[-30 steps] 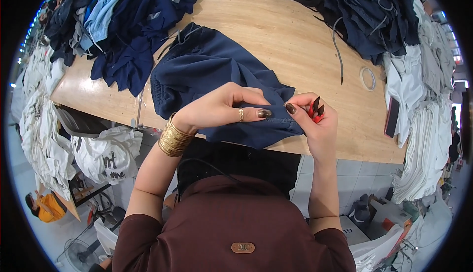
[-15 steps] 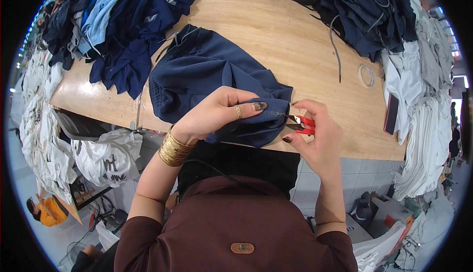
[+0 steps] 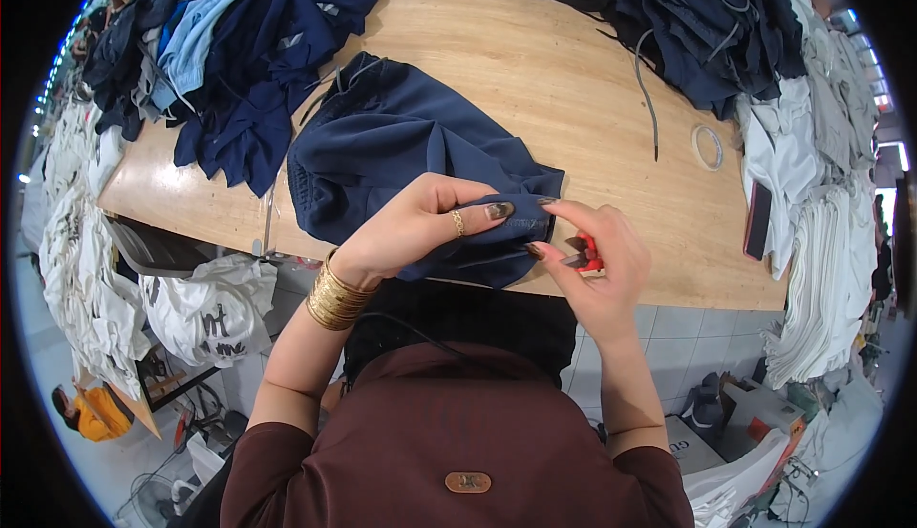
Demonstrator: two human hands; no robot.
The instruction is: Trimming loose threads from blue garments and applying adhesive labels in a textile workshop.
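Note:
A pair of navy shorts (image 3: 392,136) lies on the wooden table in front of me, its gathered waistband and grey drawstring toward the far left. My left hand (image 3: 411,224) pinches the fabric near the stitched hem, thumb on top. Beside it, my right hand (image 3: 611,265) keeps small red thread snips (image 3: 590,257) tucked in the palm, their blades pointing left toward the cloth. The thumb and forefinger of that hand reach the hem's right edge; whether they grip a loose thread there is too small to tell.
Blue and navy garments (image 3: 258,60) are heaped at the far left, dark drawstring garments (image 3: 702,26) at the far right. A tape roll (image 3: 708,147) and a dark flat phone-like object (image 3: 757,222) lie near the table's right edge. White cloth stacks (image 3: 817,280) stand beyond it.
My right hand has moved left to the hem, its fingertips now at the fabric. The snips have drawn back from the cloth into the palm. My left hand keeps its hold.

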